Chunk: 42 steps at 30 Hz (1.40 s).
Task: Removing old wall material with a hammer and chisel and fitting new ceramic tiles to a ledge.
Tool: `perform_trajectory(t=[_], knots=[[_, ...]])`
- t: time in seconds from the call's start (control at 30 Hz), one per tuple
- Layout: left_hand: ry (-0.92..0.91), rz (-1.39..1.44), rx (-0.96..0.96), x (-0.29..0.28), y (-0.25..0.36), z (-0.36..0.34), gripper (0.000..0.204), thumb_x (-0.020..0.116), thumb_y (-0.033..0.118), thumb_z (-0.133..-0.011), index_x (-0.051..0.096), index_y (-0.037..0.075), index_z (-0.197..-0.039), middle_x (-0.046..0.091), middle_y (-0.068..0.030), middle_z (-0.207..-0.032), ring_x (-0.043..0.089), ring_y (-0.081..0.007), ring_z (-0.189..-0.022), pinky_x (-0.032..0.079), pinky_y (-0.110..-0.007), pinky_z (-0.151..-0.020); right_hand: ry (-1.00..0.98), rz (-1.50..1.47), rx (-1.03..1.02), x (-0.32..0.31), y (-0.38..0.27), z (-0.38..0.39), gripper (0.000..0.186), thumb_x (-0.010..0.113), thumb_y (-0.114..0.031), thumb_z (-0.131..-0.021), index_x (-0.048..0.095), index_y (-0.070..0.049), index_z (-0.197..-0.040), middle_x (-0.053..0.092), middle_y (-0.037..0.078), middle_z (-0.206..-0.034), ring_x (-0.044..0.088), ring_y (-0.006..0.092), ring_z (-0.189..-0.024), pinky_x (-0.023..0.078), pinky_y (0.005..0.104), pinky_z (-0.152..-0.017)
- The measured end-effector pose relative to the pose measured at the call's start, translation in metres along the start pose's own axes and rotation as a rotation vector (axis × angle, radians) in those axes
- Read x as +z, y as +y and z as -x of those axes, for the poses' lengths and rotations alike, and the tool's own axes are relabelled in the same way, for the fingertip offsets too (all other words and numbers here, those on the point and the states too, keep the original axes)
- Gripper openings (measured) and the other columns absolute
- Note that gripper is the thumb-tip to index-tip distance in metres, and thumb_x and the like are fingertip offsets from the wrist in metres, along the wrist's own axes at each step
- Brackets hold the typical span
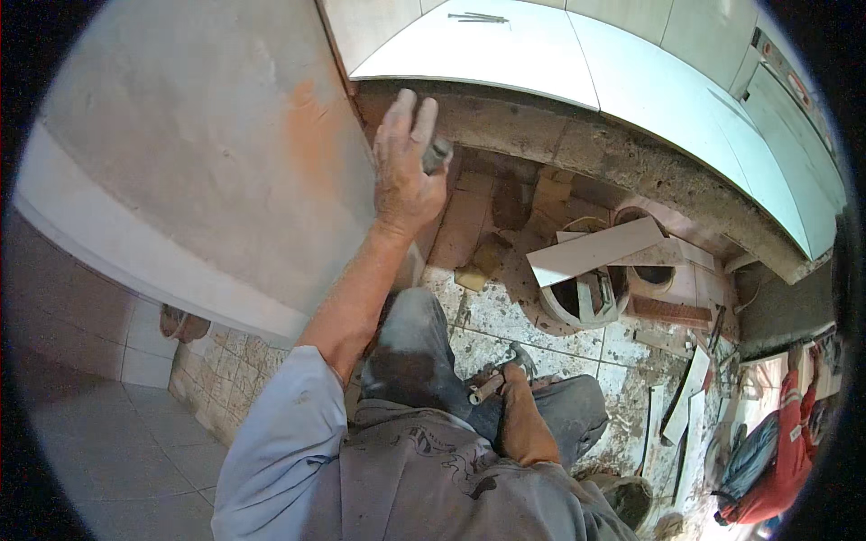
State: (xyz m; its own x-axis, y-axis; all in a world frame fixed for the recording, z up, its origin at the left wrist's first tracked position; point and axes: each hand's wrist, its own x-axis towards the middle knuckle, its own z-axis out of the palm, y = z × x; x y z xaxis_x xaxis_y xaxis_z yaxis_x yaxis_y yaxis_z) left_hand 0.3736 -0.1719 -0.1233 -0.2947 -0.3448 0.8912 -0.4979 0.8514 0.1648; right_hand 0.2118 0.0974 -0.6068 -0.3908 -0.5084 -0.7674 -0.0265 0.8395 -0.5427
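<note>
My left hand (408,176) is raised at the corner where the plastered side wall (207,135) meets the counter's rough front edge (559,135). It is closed around a short, blunt grey object (437,155), whose kind I cannot make out; the rest of it is hidden by the palm. Low over my lap, my right hand (516,382) grips a hammer (520,359) close to its metal head. The end of its handle points left, over my thigh.
White tiles cover the counter (487,54), with several long nails (478,17) on top. Underneath stand a round bucket (577,302) and a loose tile strip (595,252). Cut strips (687,397) litter the dirty floor at right. Another person in red (767,469) is at far right.
</note>
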Motion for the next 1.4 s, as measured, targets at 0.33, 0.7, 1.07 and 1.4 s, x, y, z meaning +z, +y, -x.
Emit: perform_trajectory(t=[0.33, 0.7, 1.07, 1.4], knots=[[-0.09, 0.021, -0.199, -0.013, -0.022, 0.02, 0.068, 0.057, 0.017, -0.084, 0.026, 0.004, -0.143, 0.015, -0.0229, -0.15, 0.018, -0.0403, -0.137, 0.017, -0.044, -0.113, 0.062, 0.908, -0.541, -0.009, -0.016, 0.025, 0.022, 0.054, -0.017, -0.081, 0.07, -0.003, -0.085, 0.067, 0.017, -0.095, 0.065, 0.0341, -0.087, 0.053, 0.0422, -0.067], [-0.06, 0.051, -0.104, 0.001, -0.02, 0.029, 0.066, 0.058, 0.027, -0.088, 0.029, 0.005, -0.143, 0.017, -0.0212, -0.15, 0.014, -0.0359, -0.14, 0.011, -0.044, -0.114, -0.073, -1.171, -0.167, -0.135, -0.095, 0.197, 0.02, 0.05, -0.017, -0.087, 0.055, -0.003, -0.073, 0.055, 0.007, -0.064, 0.05, 0.0194, -0.05, 0.045, 0.0319, -0.047], [-0.112, 0.146, -0.227, 0.012, 0.022, 0.012, 0.069, 0.057, 0.035, -0.09, 0.027, 0.002, -0.143, 0.012, -0.0198, -0.152, 0.013, -0.0318, -0.141, 0.014, -0.041, -0.113, 0.526, -0.836, -0.035, -0.211, 0.055, 0.164, 0.022, 0.057, -0.02, -0.086, 0.058, -0.001, -0.075, 0.057, 0.008, -0.063, 0.053, 0.0177, -0.049, 0.043, 0.0313, -0.046], [-0.15, 0.233, -0.316, 0.008, 0.035, 0.03, 0.071, 0.06, 0.03, -0.09, 0.025, 0.0, -0.143, 0.025, -0.0188, -0.148, 0.023, -0.0273, -0.137, 0.021, -0.035, -0.11, 0.328, -0.054, -0.258, -0.192, 0.169, 0.134, 0.014, 0.053, -0.013, -0.08, 0.063, -0.004, -0.082, 0.056, 0.008, -0.063, 0.056, 0.0207, -0.055, 0.046, 0.0357, -0.051]])
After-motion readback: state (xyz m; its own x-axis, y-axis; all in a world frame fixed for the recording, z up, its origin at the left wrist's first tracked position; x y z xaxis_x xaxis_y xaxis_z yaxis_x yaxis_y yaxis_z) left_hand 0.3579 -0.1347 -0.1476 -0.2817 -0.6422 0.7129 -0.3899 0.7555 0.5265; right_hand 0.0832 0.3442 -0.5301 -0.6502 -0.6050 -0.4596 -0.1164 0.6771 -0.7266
